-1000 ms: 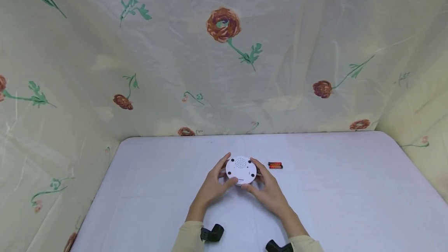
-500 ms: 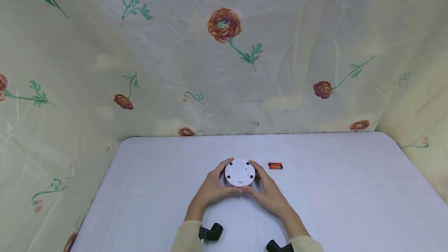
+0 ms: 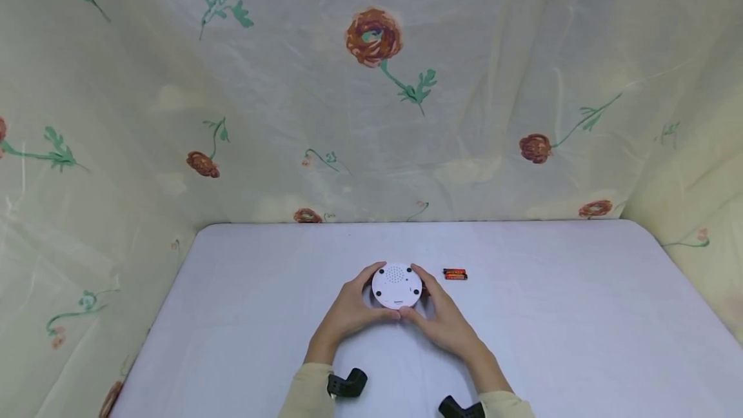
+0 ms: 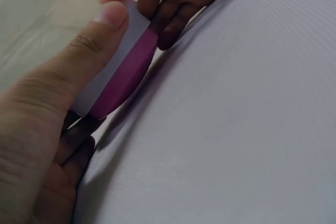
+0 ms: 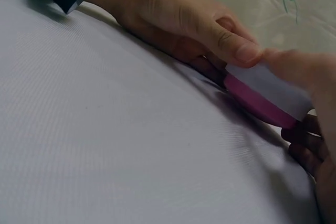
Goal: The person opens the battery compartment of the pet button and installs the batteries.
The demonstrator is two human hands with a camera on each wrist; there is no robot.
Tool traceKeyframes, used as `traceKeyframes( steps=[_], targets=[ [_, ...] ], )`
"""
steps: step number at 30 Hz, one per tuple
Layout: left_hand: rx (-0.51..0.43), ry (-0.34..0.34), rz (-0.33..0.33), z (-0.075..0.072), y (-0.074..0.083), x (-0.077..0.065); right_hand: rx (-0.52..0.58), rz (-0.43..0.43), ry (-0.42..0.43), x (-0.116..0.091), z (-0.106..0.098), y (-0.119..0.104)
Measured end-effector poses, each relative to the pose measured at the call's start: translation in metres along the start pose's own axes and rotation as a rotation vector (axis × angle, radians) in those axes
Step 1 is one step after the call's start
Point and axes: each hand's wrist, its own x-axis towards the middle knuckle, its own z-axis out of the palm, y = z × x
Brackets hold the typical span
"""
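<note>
A round white device (image 3: 397,286) with a dotted speaker grille and dark round feet faces up between my hands, low over the table. From the side, in the left wrist view, its body (image 4: 128,77) shows a white band above a magenta one. My left hand (image 3: 351,302) grips its left edge, the thumb along the near rim. On the opposite side my right hand (image 3: 442,316) holds the right edge, its thumb meeting the left one at the front. The fingers beneath the device are partly hidden. Two red-and-black batteries (image 3: 455,274) lie side by side to the right.
The table has a white cloth (image 3: 551,315) and rounded far corners. A flower-patterned curtain (image 3: 453,147) hangs behind it and on both sides. Black wrist cameras (image 3: 348,383) are strapped at both sleeves.
The device has tilted slightly and come a little nearer. My left thumb slid off its face to the near rim, beside the right thumb. The batteries have stayed put.
</note>
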Motion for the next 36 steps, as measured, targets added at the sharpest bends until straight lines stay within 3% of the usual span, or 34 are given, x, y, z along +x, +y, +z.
traceKeyframes(
  steps=[12, 24, 29, 36],
  targets=[
    [0.018, 0.001, -0.005, -0.001, 0.0, 0.0, 0.012, 0.036, 0.054, 0.005, 0.003, -0.006],
    [0.008, 0.019, 0.041, 0.001, 0.0, 0.002, -0.135, -0.112, 0.171, 0.002, 0.001, -0.014],
    [-0.007, 0.027, 0.029, 0.001, 0.001, 0.002, -0.215, -0.107, 0.136, 0.004, -0.004, -0.023],
    [-0.019, 0.04, 0.031, 0.001, -0.001, 0.003, -0.435, -0.173, 0.036, 0.016, -0.018, -0.043]
  ],
)
